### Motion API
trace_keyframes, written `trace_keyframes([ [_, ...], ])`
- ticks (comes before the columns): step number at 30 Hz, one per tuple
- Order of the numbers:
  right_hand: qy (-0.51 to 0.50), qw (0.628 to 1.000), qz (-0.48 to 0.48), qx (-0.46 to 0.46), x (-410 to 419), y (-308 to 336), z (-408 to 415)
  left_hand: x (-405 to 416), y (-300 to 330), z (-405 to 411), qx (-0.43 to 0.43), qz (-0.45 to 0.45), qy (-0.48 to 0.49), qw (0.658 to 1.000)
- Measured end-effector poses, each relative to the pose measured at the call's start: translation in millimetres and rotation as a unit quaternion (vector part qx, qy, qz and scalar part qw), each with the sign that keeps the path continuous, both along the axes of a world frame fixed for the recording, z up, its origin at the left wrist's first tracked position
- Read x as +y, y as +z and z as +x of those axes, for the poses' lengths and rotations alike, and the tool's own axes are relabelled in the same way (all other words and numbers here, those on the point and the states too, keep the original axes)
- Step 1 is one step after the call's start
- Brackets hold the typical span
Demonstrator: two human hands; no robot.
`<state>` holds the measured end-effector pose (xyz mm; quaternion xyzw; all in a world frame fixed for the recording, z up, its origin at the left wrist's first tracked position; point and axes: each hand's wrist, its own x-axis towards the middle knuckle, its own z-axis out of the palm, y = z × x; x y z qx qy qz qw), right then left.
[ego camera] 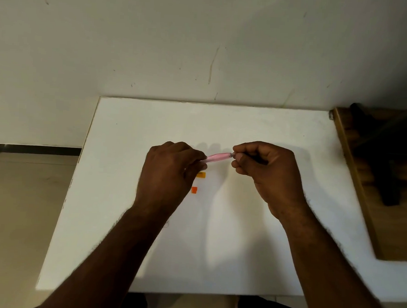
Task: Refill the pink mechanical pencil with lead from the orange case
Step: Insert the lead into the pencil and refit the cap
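Pink pencil (217, 157) is up off the white table (252, 228), held roughly level between both hands. Left hand (170, 173) has its fingers curled around one end, right hand (266, 169) is pinching the other end with thumb and fingertips (rest of those fingers are curled in too). Orange case (201, 175) is lying on the table just below the pencil, partly hidden behind the left hand. A smaller orange piece (194, 190) sits near it, a bit closer to the person, can't tell what it is. A wooden board (353, 177) sits along the table's right edge.
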<state>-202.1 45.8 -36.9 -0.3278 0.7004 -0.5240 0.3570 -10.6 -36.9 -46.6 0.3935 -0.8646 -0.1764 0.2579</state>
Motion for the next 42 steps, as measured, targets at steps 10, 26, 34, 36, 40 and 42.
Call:
trace_keyframes([
  [10, 0.008, 1.000, 0.004, -0.024, 0, 0, 3, 3, 1, -1, 0.003, 0.009, 0.002, 1.000],
  [26, -0.038, 0.993, 0.051, -0.097, -3, 2, 27, 31, 8, -26, 0.086, 0.178, 0.075, 0.977],
  [34, -0.055, 0.987, 0.109, 0.107, -2, -12, 17, 18, 10, -19, 0.079, 0.219, 0.068, 0.970],
  [36, -0.047, 0.975, 0.126, 0.175, -1, -14, 18, 7, 8, -11, 0.084, 0.195, 0.109, 0.971],
  [40, -0.034, 0.951, 0.143, 0.271, 0, -17, 23, -7, 4, 4, 0.077, 0.201, 0.154, 0.964],
  [42, -0.027, 0.944, 0.142, 0.298, 0, -17, 26, -8, 3, 7, 0.072, 0.209, 0.159, 0.962],
])
